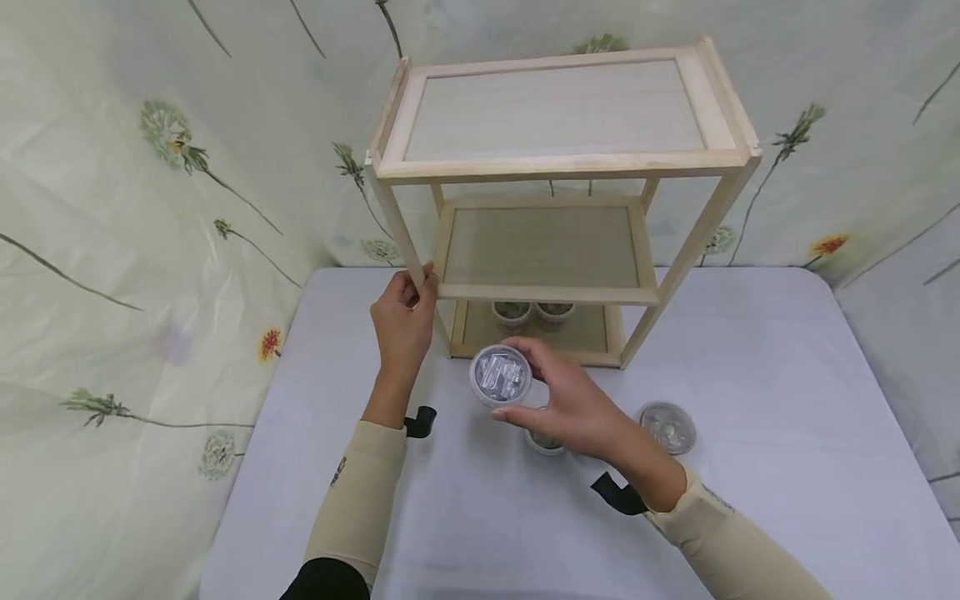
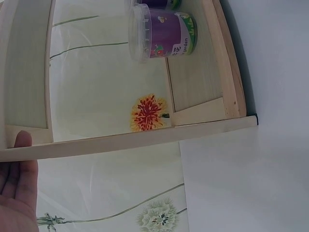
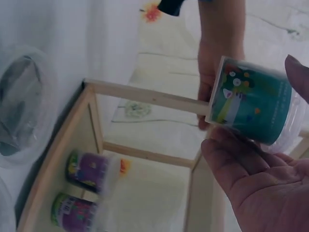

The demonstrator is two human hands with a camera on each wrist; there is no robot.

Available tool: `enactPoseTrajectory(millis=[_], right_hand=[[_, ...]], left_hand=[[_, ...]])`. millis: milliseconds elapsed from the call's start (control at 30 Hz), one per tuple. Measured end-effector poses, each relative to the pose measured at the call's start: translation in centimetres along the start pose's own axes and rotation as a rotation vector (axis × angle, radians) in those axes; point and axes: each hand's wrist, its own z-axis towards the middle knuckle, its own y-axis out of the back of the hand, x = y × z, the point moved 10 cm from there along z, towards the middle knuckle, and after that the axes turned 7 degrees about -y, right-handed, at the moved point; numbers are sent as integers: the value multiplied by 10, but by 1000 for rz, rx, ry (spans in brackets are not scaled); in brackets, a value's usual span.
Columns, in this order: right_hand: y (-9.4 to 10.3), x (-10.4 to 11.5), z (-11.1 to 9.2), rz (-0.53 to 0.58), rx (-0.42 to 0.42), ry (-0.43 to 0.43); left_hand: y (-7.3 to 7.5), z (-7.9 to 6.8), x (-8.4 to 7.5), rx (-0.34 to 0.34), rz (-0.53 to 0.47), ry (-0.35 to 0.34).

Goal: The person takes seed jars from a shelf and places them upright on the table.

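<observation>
My left hand [image 1: 405, 321] grips the front left post [image 1: 397, 217] of a three-tier wooden shelf rack [image 1: 566, 167], fingers and thumb around the wood near the middle tier. In my right hand [image 1: 573, 404] is a clear plastic tub [image 1: 501, 375], held between thumb and fingers in front of the bottom tier. The right wrist view shows its teal label [image 3: 253, 104] with a cartoon picture. Silvery packets are visible through its lid. Two tubs with purple labels [image 3: 89, 169] stand side by side on the bottom tier, partly hidden by the middle tier in the head view.
On the white-covered table [image 1: 772, 358], one tub [image 1: 545, 444] stands partly hidden under my right hand. Another lidded tub [image 1: 667, 427] is farther right, beside my right wrist. Behind the rack hangs a flower-printed cloth [image 1: 247, 150].
</observation>
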Motion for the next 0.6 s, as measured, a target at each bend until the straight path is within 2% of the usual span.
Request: enactPoseTrajectory(millis=[367,600], right_hand=[[-26,-24,-6,-117,30,-44],[-37,-32,-9,-216,35,-29]], left_hand=[[0,2,2,-4,15,1],[0,1,2,3,30,-9]])
